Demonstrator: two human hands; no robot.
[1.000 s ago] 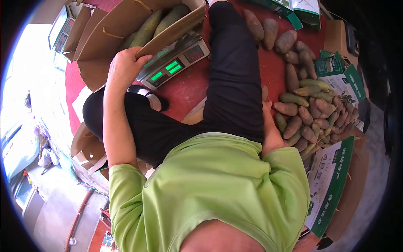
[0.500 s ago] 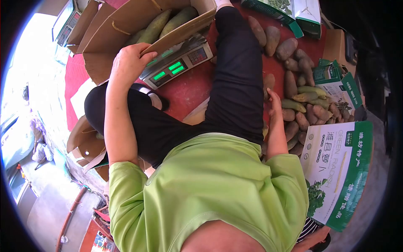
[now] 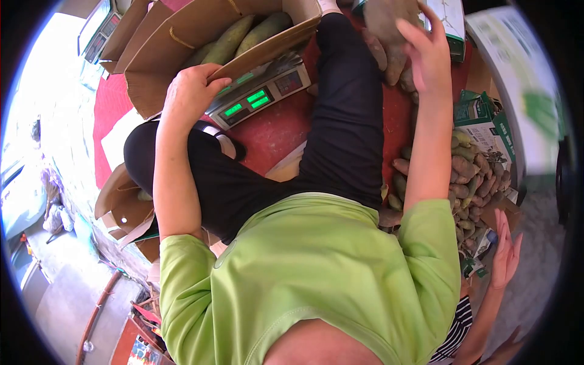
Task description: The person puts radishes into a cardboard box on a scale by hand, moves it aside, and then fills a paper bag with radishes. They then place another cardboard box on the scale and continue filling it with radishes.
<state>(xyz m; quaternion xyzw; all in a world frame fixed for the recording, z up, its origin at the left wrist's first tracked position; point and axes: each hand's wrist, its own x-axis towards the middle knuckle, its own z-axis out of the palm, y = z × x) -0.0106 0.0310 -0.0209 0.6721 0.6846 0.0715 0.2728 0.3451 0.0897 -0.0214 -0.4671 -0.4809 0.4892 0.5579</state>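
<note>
At the upper left, my left hand grips the near edge of an open cardboard box. Inside the box lie green radishes. The box rests over a scale whose display glows green. My right hand is raised at the upper right, fingers curved beside a large brownish radish. Its thumb and fingertips are near the radish's right side; whether they grip it is unclear.
Piled radishes lie right of my leg, beside a small green-white box. A blurred white-green carton stands at the far right. A co-worker's open hand reaches in at the lower right. Another cardboard box sits at left.
My right hand has risen from beside my leg to the brownish radish at the top. The large white-green carton has moved from lower right to upper right, uncovering more radishes. A co-worker's hand has appeared.
</note>
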